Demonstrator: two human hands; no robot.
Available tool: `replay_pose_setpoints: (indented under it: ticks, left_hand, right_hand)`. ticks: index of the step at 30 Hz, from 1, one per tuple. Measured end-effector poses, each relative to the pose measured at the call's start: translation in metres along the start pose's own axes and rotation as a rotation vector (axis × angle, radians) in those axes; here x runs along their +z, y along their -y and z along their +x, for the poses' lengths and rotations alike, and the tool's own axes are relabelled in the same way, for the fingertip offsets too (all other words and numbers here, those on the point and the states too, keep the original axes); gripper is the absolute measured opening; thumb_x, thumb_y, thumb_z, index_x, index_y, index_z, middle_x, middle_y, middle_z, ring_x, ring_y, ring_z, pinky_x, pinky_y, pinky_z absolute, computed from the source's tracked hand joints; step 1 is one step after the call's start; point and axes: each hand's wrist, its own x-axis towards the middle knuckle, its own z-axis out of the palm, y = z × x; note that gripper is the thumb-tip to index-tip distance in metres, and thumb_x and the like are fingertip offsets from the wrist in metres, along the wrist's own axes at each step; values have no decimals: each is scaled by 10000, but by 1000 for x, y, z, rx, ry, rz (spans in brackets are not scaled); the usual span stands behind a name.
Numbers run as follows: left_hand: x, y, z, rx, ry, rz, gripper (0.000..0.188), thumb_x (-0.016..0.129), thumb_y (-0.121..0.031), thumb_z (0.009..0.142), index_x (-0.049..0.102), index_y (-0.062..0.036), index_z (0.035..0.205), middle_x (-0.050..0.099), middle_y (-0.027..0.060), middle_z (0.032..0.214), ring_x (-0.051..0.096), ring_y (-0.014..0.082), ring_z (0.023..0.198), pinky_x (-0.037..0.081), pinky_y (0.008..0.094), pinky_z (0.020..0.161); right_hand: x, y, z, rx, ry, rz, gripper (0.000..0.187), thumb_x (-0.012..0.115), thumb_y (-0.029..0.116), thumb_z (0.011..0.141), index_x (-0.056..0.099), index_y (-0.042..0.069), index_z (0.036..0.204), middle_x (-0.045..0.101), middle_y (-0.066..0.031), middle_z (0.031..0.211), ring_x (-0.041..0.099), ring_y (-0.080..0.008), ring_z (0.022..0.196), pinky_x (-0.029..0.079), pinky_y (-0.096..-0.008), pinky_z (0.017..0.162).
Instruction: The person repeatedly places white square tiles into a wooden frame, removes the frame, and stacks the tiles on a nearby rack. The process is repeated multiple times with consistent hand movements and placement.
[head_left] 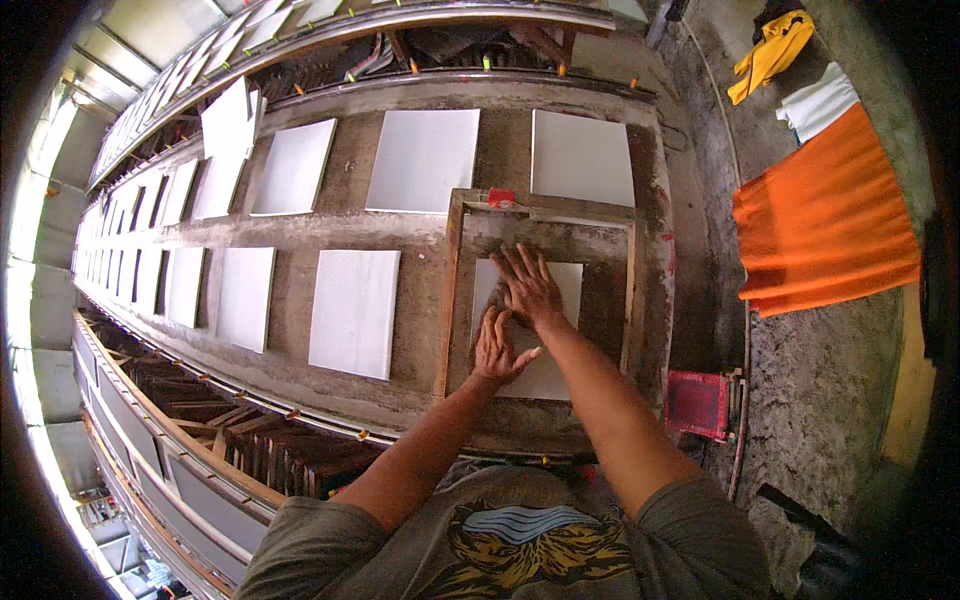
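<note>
Two hands lie flat on one white square sheet (545, 330) that sits inside a wooden frame (450, 300) at the near end of a long, stained printing table (420, 225). My left hand (497, 347) rests palm down on the sheet's left half, fingers stretched forward and slightly fanned, thumb out to the right. My right hand (528, 285) presses on the sheet's upper left part, just ahead of the left one, its fingers spread wide and pointing away from me. Neither hand pinches anything; both only bear down. I judge the sheet to be thin and light, probably fabric or paper: it lies perfectly flat against the table, so it should be limp and should crease or slide if dragged by one point. I would take it by two corners or by an edge, lifting evenly, and keep damp or dirty fingers off the white face. The frame looks stiff and much heavier, best gripped at its side rails. More white sheets (355, 310) lie in two rows along the table toward the far end. A red block (698, 403) hangs at the table's right edge, and an orange cloth (825, 215) lies spread on the rough ground beyond
</note>
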Motion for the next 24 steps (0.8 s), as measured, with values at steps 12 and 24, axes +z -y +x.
replay_pose_setpoints:
  ticks: [12, 24]
  left_hand:
    - [-5, -5, 4, 38, 76, 159, 960, 590, -685, 887, 362, 60, 1448, 339, 368, 1474, 336, 528, 1398, 330, 565, 1141]
    - [-3, -5, 5, 106, 9, 172, 819, 605, -544, 945, 395, 88, 1420, 324, 420, 1456, 326, 559, 1393, 357, 601, 1117]
  right_hand:
    - [-20, -23, -49, 375, -114, 73, 758, 474, 494, 1026, 214, 81, 1606, 187, -165, 1672, 145, -355, 1550, 123, -575, 1237]
    - [-12, 23, -123, 338, -75, 100, 749, 480, 421, 1029, 173, 67, 1613, 153, -207, 1669, 135, -389, 1547, 134, -618, 1216]
